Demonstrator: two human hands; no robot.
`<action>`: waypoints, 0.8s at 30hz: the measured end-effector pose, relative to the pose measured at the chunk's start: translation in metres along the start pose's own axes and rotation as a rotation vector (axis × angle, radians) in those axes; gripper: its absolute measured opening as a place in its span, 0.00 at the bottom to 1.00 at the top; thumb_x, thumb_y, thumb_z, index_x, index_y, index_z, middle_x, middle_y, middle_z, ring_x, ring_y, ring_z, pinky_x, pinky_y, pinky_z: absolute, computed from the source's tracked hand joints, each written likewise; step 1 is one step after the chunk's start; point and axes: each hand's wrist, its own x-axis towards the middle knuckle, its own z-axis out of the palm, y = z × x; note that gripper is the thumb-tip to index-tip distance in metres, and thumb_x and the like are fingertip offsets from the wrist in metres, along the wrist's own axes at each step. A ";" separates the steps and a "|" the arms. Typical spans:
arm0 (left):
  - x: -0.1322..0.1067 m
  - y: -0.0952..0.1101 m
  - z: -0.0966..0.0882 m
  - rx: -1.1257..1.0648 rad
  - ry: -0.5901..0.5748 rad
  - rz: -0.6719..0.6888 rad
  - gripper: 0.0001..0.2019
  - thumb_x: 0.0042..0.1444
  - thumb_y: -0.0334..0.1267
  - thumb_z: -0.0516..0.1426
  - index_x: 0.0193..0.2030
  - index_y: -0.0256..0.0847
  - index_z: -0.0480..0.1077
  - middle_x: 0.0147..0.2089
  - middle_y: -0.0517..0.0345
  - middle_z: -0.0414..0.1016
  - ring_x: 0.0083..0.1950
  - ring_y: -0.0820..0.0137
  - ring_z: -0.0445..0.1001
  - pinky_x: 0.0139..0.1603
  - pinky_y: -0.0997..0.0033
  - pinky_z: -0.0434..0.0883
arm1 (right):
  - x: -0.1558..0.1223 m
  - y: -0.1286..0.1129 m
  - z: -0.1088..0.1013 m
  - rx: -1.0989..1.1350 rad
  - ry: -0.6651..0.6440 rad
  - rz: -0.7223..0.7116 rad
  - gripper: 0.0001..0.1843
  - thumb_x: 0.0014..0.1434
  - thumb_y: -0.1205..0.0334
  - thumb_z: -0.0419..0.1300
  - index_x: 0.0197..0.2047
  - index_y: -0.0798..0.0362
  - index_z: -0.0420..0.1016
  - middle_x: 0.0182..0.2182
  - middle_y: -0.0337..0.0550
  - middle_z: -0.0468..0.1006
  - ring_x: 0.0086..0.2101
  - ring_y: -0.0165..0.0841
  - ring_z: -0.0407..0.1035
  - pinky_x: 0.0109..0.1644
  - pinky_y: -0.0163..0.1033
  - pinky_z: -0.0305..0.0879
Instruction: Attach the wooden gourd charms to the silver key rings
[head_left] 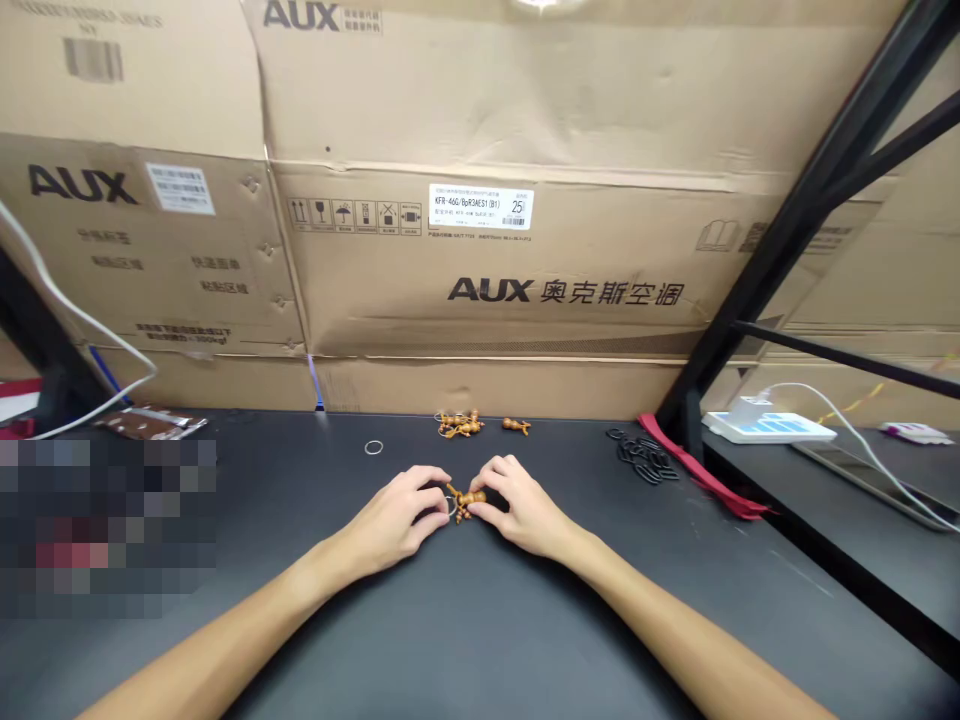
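My left hand and my right hand meet at the middle of the black table. Both pinch a small brown gourd-shaped wooden charm between their fingertips. A thin metal ring sits at the charm's left end, against my left fingers. Farther back lies a small pile of similar brown charms, with one more charm to its right. A loose metal ring lies on the table to the back left of my hands.
Large AUX cardboard boxes form a wall behind the table. Black rubber rings and a red strap lie at the right by a black metal frame. A white power strip sits beyond. A brown packet lies back left.
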 end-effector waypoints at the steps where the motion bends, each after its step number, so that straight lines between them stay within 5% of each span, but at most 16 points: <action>1: 0.000 0.000 0.000 -0.007 0.002 -0.013 0.06 0.61 0.39 0.54 0.37 0.43 0.71 0.56 0.53 0.66 0.55 0.64 0.68 0.57 0.61 0.66 | 0.000 -0.001 -0.001 0.026 -0.016 -0.023 0.06 0.61 0.58 0.59 0.39 0.50 0.72 0.39 0.43 0.71 0.40 0.36 0.63 0.47 0.42 0.63; 14: 0.002 -0.002 -0.001 0.012 -0.004 0.030 0.07 0.62 0.36 0.53 0.35 0.43 0.71 0.54 0.57 0.68 0.53 0.66 0.68 0.56 0.64 0.66 | 0.001 0.004 0.001 -0.041 0.024 0.039 0.08 0.60 0.59 0.60 0.43 0.49 0.72 0.39 0.44 0.71 0.40 0.37 0.63 0.47 0.44 0.63; 18: 0.001 0.001 -0.002 0.093 0.047 -0.019 0.05 0.61 0.38 0.53 0.37 0.42 0.69 0.47 0.54 0.69 0.47 0.65 0.69 0.49 0.63 0.67 | 0.000 0.000 -0.001 -0.063 0.119 0.033 0.09 0.59 0.61 0.60 0.43 0.51 0.71 0.40 0.45 0.71 0.40 0.37 0.64 0.45 0.43 0.63; 21: 0.002 0.008 -0.001 0.186 0.027 -0.008 0.10 0.61 0.41 0.53 0.30 0.40 0.67 0.34 0.56 0.69 0.37 0.66 0.67 0.41 0.64 0.66 | 0.000 -0.007 -0.003 -0.084 0.037 -0.014 0.10 0.61 0.59 0.57 0.28 0.52 0.70 0.27 0.41 0.71 0.32 0.34 0.64 0.40 0.40 0.62; 24: 0.003 0.010 0.001 0.235 -0.009 -0.034 0.11 0.61 0.45 0.53 0.37 0.41 0.70 0.36 0.55 0.71 0.38 0.65 0.68 0.43 0.62 0.66 | -0.001 -0.009 -0.001 -0.102 -0.043 -0.045 0.10 0.62 0.56 0.55 0.36 0.51 0.74 0.33 0.43 0.75 0.36 0.35 0.67 0.43 0.42 0.63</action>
